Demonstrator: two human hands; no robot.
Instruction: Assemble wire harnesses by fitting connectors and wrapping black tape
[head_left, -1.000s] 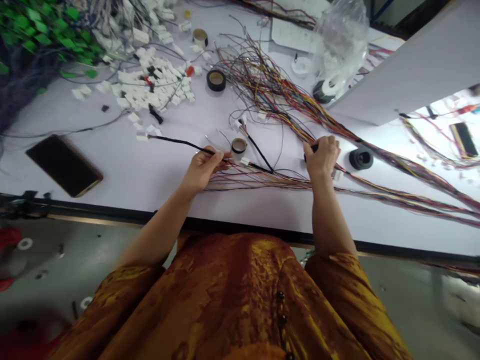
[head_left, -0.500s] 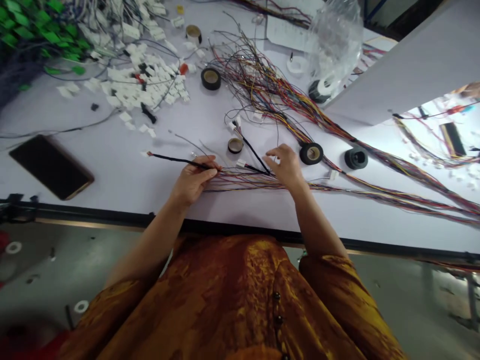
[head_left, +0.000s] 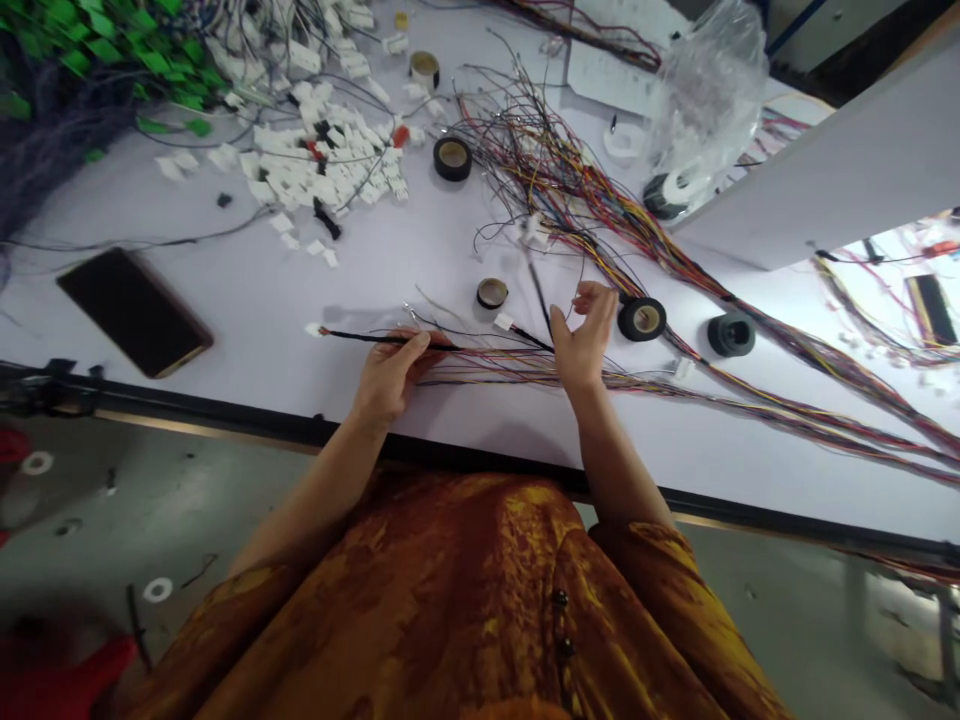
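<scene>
Left hand (head_left: 391, 374) pinching a black-sheathed cable (head_left: 351, 336); right hand (head_left: 582, 345) half open.
The cable's white-tipped end projects beyond the left fingers; beside the right thumb lies a dark branch (head_left: 538, 290); whether they touch, one cannot tell.

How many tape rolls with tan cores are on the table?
4: one roll by the right hand, a second to its left, a third beside the loose wire ends, a fourth farthest back. Others may be hidden.
</scene>
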